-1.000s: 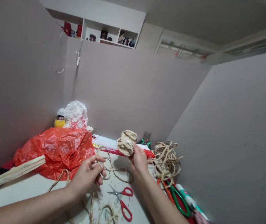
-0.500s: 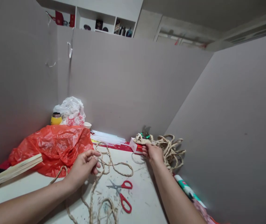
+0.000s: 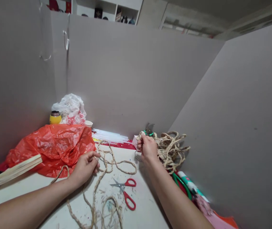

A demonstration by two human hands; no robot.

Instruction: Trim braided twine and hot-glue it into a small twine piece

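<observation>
My right hand (image 3: 147, 148) is closed at the small pink-and-white box at the back of the table, its fingers round a pale braided straw piece (image 3: 140, 135) that is mostly hidden. Just behind that hand stand green-handled pliers (image 3: 149, 129), and a heap of braided straw rope (image 3: 173, 149) lies to its right. My left hand (image 3: 85, 167) hovers by the red plastic bag with fingers loosely curled and apart, nothing visible in them. Near its fingertips, a thin braided rope (image 3: 126, 171) loops over the white table. Red-handled scissors (image 3: 126, 189) lie partly spread between my arms.
A red plastic bag (image 3: 57, 146) covers the back left, with straw strips (image 3: 14, 173) in front. Behind stand a yellow jar (image 3: 55, 118), a white bag (image 3: 71, 109) and a paper cup (image 3: 89, 123). White sticks (image 3: 109, 136) lie along the back. Grey partitions (image 3: 126, 76) enclose the table.
My right hand has moved left and up onto the box and closed on the braided piece there. My left hand has hardly moved. The camera view has shifted slightly.
</observation>
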